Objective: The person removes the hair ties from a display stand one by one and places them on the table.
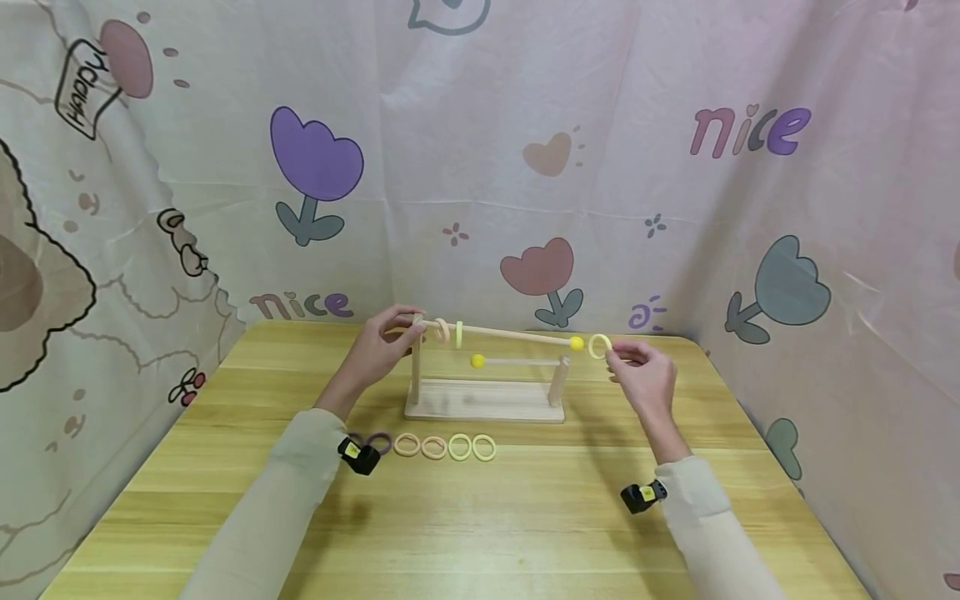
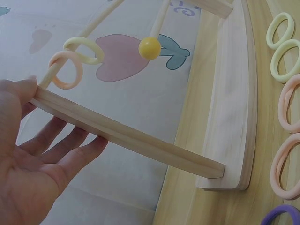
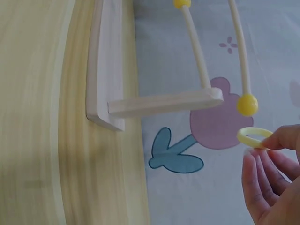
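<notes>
A wooden stand (image 1: 483,410) has a tall left post (image 1: 416,371) and a shorter right post (image 1: 558,385). My left hand (image 1: 377,348) holds the tall post near its top, thumb at the upper end and fingers along its side. From there a long rod (image 1: 517,335) slopes slightly down to a yellow ball (image 1: 576,343). Hanging on this rod near the post are a peach ring (image 2: 53,70) and a pale yellow-green ring (image 2: 96,61). Just beyond the ball, my right hand (image 1: 647,379) pinches a pale yellow ring (image 3: 243,138) between thumb and fingers, apart from the rod.
A lower rod (image 1: 521,362) runs left from the short post to another yellow ball (image 1: 477,361). In front of the stand, rings lie in a row on the wooden table (image 1: 570,533): purple rings (image 1: 389,444), peach rings (image 2: 282,108) and pale yellow rings (image 1: 495,450). A printed curtain (image 1: 450,150) hangs behind.
</notes>
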Motion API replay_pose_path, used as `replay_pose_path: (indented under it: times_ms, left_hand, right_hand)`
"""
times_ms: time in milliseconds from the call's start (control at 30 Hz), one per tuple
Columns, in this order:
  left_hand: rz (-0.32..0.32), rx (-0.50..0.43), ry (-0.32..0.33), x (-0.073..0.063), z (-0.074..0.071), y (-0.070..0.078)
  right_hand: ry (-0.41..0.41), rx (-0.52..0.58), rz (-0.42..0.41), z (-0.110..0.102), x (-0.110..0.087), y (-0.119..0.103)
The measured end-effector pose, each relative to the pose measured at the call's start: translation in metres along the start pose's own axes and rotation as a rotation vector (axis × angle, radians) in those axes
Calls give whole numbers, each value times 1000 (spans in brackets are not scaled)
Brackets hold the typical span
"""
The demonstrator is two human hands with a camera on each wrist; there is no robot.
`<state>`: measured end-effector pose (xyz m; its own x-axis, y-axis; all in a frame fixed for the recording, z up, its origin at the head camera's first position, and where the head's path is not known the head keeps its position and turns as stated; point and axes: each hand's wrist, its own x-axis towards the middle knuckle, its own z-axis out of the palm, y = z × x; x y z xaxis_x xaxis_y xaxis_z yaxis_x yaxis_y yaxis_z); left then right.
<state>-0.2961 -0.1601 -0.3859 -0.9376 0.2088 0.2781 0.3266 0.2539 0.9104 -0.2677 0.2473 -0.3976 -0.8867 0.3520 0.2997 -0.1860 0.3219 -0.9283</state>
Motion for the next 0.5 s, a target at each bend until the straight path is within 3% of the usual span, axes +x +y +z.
replay_pose_path:
  times_ms: [233, 500]
  left_hand:
    - [-3, 9, 1, 0, 0, 1]
    - [-8, 23, 3, 0, -1, 0]
  right_hand:
    - [-118, -27, 68, -15, 0, -4]
    - [-318, -162, 47, -20, -4, -8]
